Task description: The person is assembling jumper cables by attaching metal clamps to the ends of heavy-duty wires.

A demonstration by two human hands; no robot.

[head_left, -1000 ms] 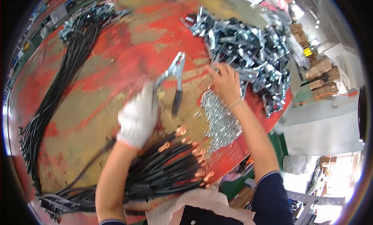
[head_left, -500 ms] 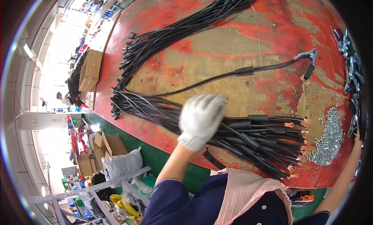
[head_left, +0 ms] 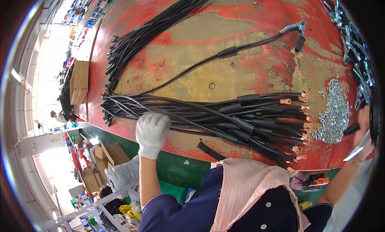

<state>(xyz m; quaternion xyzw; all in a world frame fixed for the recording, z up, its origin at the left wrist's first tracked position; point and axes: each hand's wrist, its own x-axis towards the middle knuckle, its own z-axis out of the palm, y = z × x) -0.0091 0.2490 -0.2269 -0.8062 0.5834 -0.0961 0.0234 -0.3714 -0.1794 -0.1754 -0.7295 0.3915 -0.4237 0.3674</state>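
My left hand (head_left: pixel 152 135), in a white glove, is curled into a loose fist at the near edge of a bundle of black cables (head_left: pixel 188 111). A black cable passes by its knuckles and seems to be in its grip, though the fingers partly hide it. Copper ring lugs (head_left: pixel 285 101) tip the bundle's right ends, and black sleeves sit along the cables. At the far right my right hand (head_left: pixel 363 146), slightly blurred, holds a silver metal clamp (head_left: pixel 356 152) with a black grip (head_left: pixel 352 129). One cable arches away to another silver clamp (head_left: pixel 296 28).
A second black cable bundle (head_left: pixel 148 33) lies at the far left of the worn red table (head_left: pixel 260 41). On the right are a heap of small metal hardware (head_left: pixel 334 113) and a pile of silver clamps (head_left: pixel 355 47). A black strap (head_left: pixel 210 151) lies at the near edge.
My left hand has moved left along the bundle toward its left end. My right hand has come into view at the right with a clamp. The whole view has shifted.
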